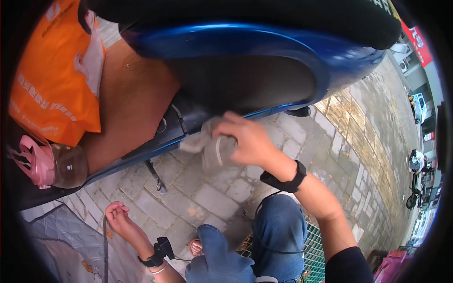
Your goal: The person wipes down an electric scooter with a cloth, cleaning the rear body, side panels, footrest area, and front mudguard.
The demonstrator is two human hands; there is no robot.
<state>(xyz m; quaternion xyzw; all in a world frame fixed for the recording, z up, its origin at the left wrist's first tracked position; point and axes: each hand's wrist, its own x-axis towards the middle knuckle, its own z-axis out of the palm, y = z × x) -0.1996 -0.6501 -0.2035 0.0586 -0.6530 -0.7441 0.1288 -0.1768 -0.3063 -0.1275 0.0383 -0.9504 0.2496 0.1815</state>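
Note:
My right hand is closed on a grey cloth, smeared by motion, beside the lower edge of a blue scooter. The cloth is close to the scooter's dark side panel; whether it touches is unclear. Lower left, my left hand has its fingers curled at the upper end of a thin grey strap. This strap runs down along a grey quilted cover with small orange patches.
An orange bag and a pink-lidded clear bottle rest on the scooter's brown footboard mat. Its kickstand reaches down to the paving. Green mesh shows by my knees. A parked two-wheeler stands far right.

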